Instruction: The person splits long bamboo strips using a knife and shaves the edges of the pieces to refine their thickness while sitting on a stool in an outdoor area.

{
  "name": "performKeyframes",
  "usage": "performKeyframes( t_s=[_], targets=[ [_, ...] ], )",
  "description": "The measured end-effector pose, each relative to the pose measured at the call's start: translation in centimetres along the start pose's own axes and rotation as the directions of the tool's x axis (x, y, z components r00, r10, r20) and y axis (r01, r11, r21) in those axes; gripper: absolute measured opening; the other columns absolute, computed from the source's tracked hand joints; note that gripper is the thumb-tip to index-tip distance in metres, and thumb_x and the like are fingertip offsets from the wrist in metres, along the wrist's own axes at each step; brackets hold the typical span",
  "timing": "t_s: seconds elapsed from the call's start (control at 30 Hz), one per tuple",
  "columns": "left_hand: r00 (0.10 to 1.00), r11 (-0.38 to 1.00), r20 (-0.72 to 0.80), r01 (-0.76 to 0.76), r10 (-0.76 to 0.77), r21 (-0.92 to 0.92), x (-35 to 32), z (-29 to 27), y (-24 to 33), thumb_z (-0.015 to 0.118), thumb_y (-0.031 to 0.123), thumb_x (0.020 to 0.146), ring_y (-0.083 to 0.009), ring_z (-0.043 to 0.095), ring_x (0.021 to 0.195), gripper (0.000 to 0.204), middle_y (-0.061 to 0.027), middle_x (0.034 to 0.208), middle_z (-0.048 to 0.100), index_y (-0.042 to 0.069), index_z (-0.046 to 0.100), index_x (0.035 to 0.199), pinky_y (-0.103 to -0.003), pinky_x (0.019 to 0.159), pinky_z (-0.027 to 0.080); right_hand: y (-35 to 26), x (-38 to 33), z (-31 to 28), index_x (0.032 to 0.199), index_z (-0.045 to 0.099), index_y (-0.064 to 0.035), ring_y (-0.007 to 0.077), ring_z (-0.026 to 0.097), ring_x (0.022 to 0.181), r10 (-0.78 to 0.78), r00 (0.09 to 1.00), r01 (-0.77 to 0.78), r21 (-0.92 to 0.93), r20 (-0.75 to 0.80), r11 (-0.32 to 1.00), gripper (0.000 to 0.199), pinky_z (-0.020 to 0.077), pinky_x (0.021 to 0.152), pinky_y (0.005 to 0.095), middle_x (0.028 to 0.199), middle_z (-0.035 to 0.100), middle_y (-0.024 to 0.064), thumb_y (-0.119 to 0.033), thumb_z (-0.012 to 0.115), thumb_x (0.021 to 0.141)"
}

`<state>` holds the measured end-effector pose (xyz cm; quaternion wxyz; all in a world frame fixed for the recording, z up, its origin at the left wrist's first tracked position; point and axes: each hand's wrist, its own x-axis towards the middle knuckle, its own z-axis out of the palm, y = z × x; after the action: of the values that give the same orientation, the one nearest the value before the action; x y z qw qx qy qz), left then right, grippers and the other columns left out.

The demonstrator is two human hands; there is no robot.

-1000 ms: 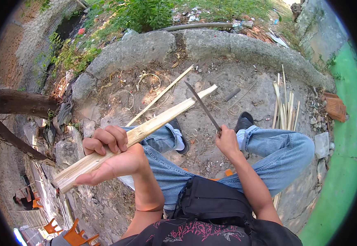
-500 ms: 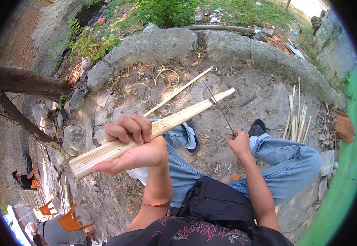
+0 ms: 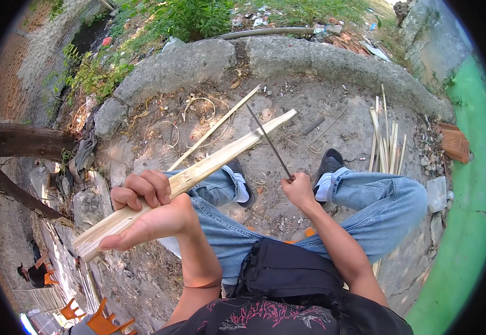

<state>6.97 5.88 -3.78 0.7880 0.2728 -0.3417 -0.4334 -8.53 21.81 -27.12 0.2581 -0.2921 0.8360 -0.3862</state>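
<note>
Our left hand (image 3: 162, 219) is turned palm up and closed round a long piece of pale split wood (image 3: 212, 165), its fingers curled over the top and its thumb lying along the near end. Our right hand (image 3: 299, 191) is clamped on the handle end of a thin dark blade (image 3: 271, 144). We see that blade cross the wood near its tapered far end; whether its edge touches there, we cannot tell. The wood slants up from lower left to upper right, held above the ground and passing over our left knee.

Below us, our legs in blue jeans (image 3: 374, 209) are bent and spread apart, with a black bag (image 3: 296, 271) at our waist. Past the wood, a thin pale strip (image 3: 215, 128) lies on the rough ground, and to the right of the blade there is a short dark tube (image 3: 314, 125). Farther right we have a loose group of pale strips (image 3: 392, 149), with a reddish clay block (image 3: 454, 143) beyond it, near a green wall (image 3: 466, 195).

Ahead of us a low curved concrete curb (image 3: 176, 67) bounds the ground, with a leafy bush (image 3: 191, 19) behind it. A dark trunk (image 3: 25, 140) comes in at the left, and orange stools (image 3: 102, 322) stand at lower left, well apart from our hands
</note>
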Motion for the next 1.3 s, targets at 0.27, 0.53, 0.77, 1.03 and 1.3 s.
performKeyframes(
  t_s=[0.27, 0.53, 0.77, 1.03, 1.3],
  targets=[
    [1.000, 1.000, 0.022, 0.014, -0.015, 0.025, -0.3, 0.1, -0.1, 0.020, 0.088, 0.073, -0.0082, 0.014, 0.037, 0.075, 0.0005, 0.046, 0.019, 0.014, 0.022, 0.060, -0.023, 0.037, 0.010, -3.9, -1.5, -1.7, 0.067, 0.060, 0.0033, 0.0380, 0.061, 0.058, -0.106, 0.994, 0.108, -0.125, 0.019, 0.986, 0.025, 0.0465, 0.055, 0.0435, 0.058, 0.057, 0.0217, -0.020, 0.061, 0.075],
    [0.999, 0.998, 0.031, -0.009, 0.007, 0.059, -0.1, 0.6, -0.5, 0.020, 0.088, 0.073, -0.0081, 0.014, 0.036, 0.075, 0.0006, 0.046, 0.020, 0.014, 0.022, 0.059, -0.023, 0.037, 0.010, 0.8, 1.0, -1.1, 0.064, 0.060, 0.0036, 0.0389, 0.061, 0.061, 0.080, 0.996, -0.072, -0.159, 0.044, 0.985, 0.029, 0.0489, 0.058, 0.0437, 0.059, 0.059, 0.0219, -0.023, 0.060, 0.075],
    [0.998, 1.000, 0.063, 0.006, -0.007, 0.015, -1.0, 0.5, 0.2, 0.020, 0.088, 0.073, -0.0080, 0.015, 0.036, 0.075, 0.0006, 0.045, 0.019, 0.014, 0.022, 0.059, -0.023, 0.036, 0.011, -5.4, -2.2, -2.7, 0.071, 0.061, 0.0013, 0.0377, 0.060, 0.058, -0.209, 0.975, 0.212, 0.028, -0.073, 0.977, 0.020, 0.0479, 0.055, 0.0420, 0.057, 0.058, 0.0206, -0.018, 0.064, 0.075],
    [0.999, 0.997, 0.044, -0.022, 0.018, 0.080, -0.2, 0.1, 0.0, 0.021, 0.088, 0.073, -0.0072, 0.015, 0.037, 0.075, 0.0008, 0.046, 0.019, 0.014, 0.023, 0.060, -0.023, 0.036, 0.011, -3.3, -0.4, -1.5, 0.066, 0.061, 0.0053, 0.0353, 0.062, 0.057, -0.030, 0.999, 0.033, -0.111, 0.030, 0.993, 0.028, 0.0462, 0.055, 0.0409, 0.058, 0.057, 0.0232, -0.021, 0.060, 0.077],
    [0.997, 0.996, 0.071, -0.023, 0.017, 0.083, -0.3, 0.5, 0.6, 0.022, 0.087, 0.073, -0.0077, 0.015, 0.037, 0.075, 0.0004, 0.048, 0.020, 0.014, 0.024, 0.061, -0.023, 0.036, 0.011, -0.1, 0.7, -0.9, 0.077, 0.064, 0.0060, 0.0414, 0.063, 0.073, 0.208, 0.976, -0.203, -0.074, 0.064, 0.976, 0.030, 0.0502, 0.068, 0.0452, 0.069, 0.061, 0.0274, -0.024, 0.063, 0.075]
  ],
)
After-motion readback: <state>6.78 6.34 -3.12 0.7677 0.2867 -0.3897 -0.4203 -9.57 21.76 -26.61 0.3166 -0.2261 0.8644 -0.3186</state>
